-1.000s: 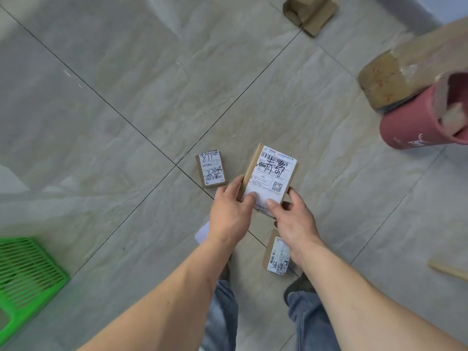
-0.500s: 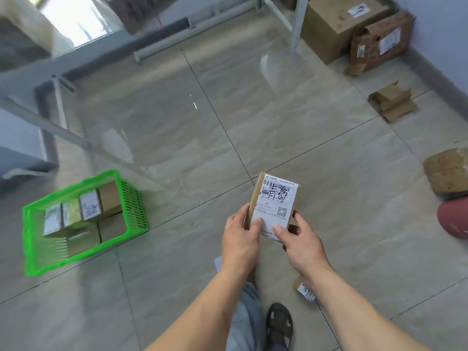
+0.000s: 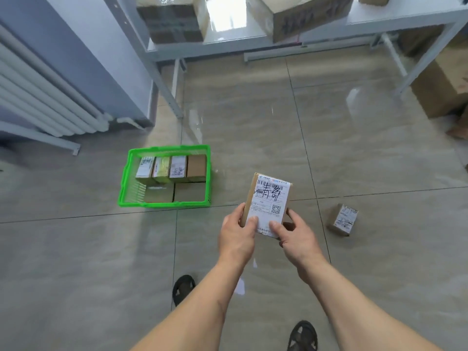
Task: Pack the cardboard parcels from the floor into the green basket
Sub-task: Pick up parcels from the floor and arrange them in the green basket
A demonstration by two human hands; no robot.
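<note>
I hold a flat cardboard parcel with a white shipping label in both hands, above the floor. My left hand grips its near left edge, thumb on the label. My right hand grips the near right corner, thumb on the label too. The green basket stands on the floor to the left of the parcel, with several labelled and plain parcels packed inside. A small labelled parcel lies on the floor to the right of my hands.
A grey metal shelf with large boxes stands behind the basket. A white radiator lines the left wall. Big cardboard boxes sit at the far right. My sandalled feet are on the tiles below.
I have stood up and turned left with the parcel in both hands. The basket has come from the left edge into the middle of view, and the shelf now shows.
</note>
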